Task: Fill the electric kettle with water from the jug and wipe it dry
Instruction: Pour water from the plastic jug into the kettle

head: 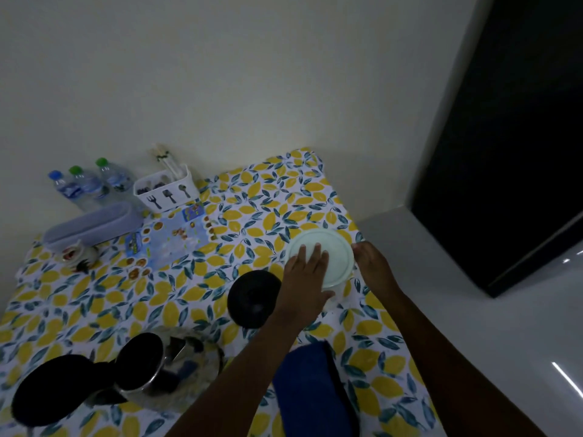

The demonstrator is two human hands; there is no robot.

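left hand (307, 272) lies flat on the jug (325, 263), palm down on its pale round lid, fingers spread wide and not curled around anything. right hand (373, 263) sits at the jug's 3 o'clock rim, fingertips touching the edge; whether that grip is closed on the rim i cannot tell. the jug stands at the counter's (239, 216) right side. just at its 9 o'clock, the round black base (254, 298). at 6 o'clock, under the forearms, a folded blue cloth (312, 386). the kettle (151, 364) stands at 7 o'clock, well apart, lid open, steel mouth showing. far off at 10 o'clock, a cutlery holder (165, 190) and three bottles (88, 184) by the wall.
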